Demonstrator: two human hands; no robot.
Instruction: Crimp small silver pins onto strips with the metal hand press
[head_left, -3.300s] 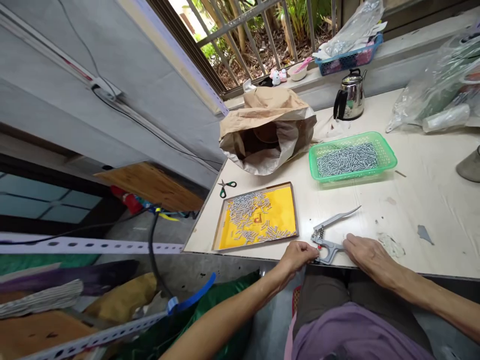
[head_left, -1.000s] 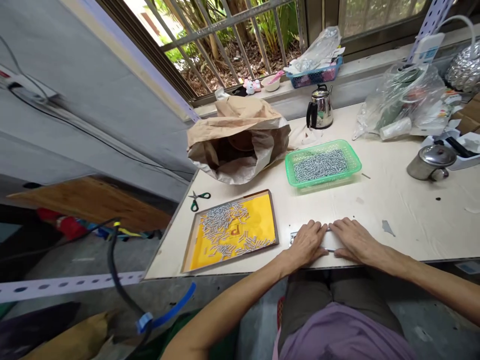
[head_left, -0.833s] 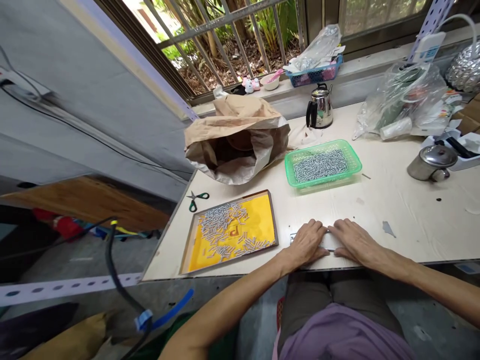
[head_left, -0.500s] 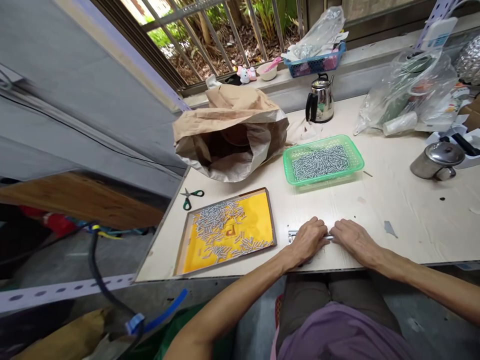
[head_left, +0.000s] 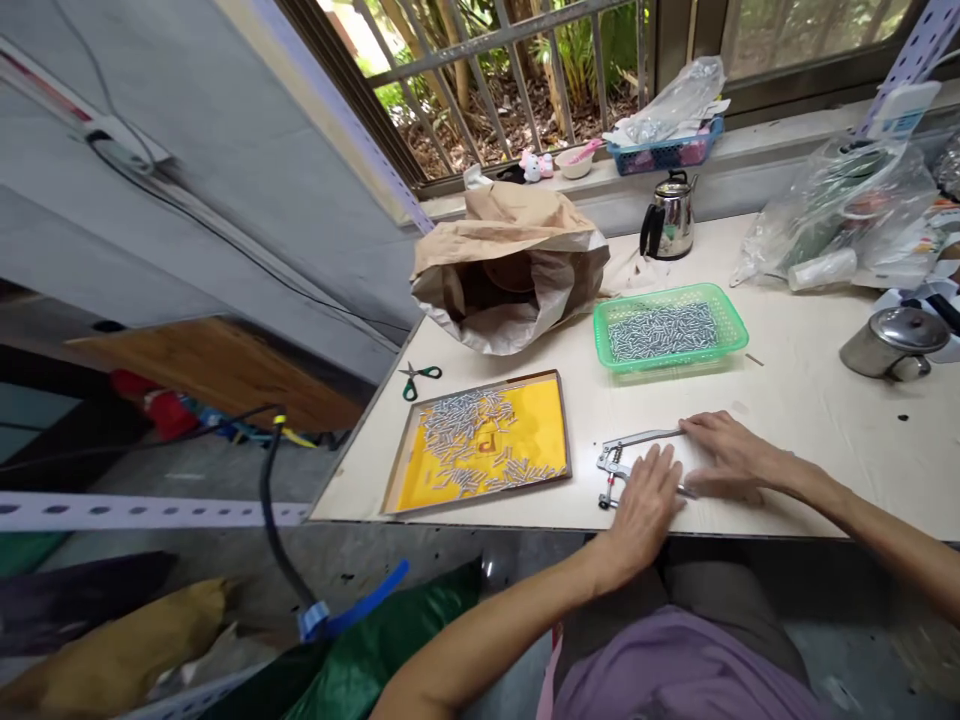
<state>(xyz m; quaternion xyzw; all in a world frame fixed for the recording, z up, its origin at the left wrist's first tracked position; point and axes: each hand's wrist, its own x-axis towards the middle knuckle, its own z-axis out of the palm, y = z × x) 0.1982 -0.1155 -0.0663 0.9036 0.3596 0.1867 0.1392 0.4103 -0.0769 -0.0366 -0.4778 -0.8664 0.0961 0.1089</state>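
A metal spring-loaded pair of pliers [head_left: 613,458] lies on the table, its two handles spread apart and its jaw end pointing left. My left hand [head_left: 646,505] rests over the lower handle with the fingers stretched out flat, hiding part of it. At the tip of the upper handle are the fingertips of my right hand [head_left: 724,448], touching or very close to it; the fingers are extended and the thumb is apart, slightly blurred. Left of the pliers, a shallow tray [head_left: 568,425] with a yellow bottom holds many small metal pins [head_left: 465,425].
Behind the hands stands a green plastic basket [head_left: 739,350] filled with similar metal pieces. Green-handled scissors [head_left: 420,379] lie beyond the tray. An open brown paper bag [head_left: 517,225], a steel kettle [head_left: 670,220] and a lidded metal cup [head_left: 885,345] stand farther back.
The plier handles, earlier mostly covered by my two hands close together, are now spread and visible. My left fingers have straightened, and my right hand has moved to the upper handle's end. The view has turned.
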